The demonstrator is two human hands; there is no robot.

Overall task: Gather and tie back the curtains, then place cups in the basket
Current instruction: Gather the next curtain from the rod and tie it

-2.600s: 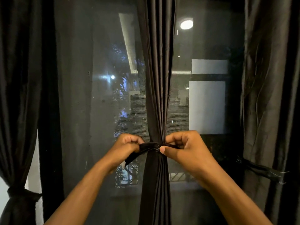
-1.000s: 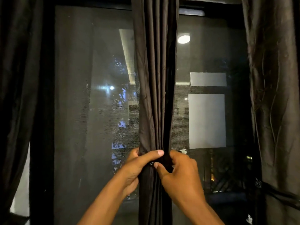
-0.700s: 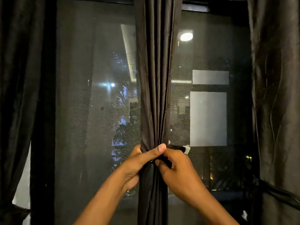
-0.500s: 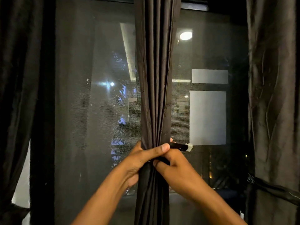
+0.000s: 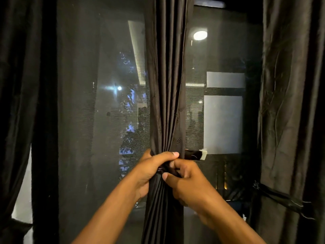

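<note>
A dark curtain (image 5: pixel 167 85) hangs gathered into a narrow bunch in the middle of the window. My left hand (image 5: pixel 151 171) wraps around the bunch from the left, fingers curled over its front. My right hand (image 5: pixel 186 182) pinches the dark tie-back strap at the front of the bunch, just right of my left fingers. The strap's free end (image 5: pixel 195 154), with a pale tip, sticks out to the right behind the curtain. No cups or basket are in view.
A dark curtain (image 5: pixel 15 103) hangs at the left edge. Another dark curtain (image 5: pixel 290 103) hangs at the right, held by a strap (image 5: pixel 281 199). Behind is a mesh-screened window (image 5: pixel 105 103) showing night lights and reflections.
Both hands closed in on the bunched curtain from holding the strap apart. The strap's pale-tipped end now pokes out to the right, and the right hand has shifted lower on the front.
</note>
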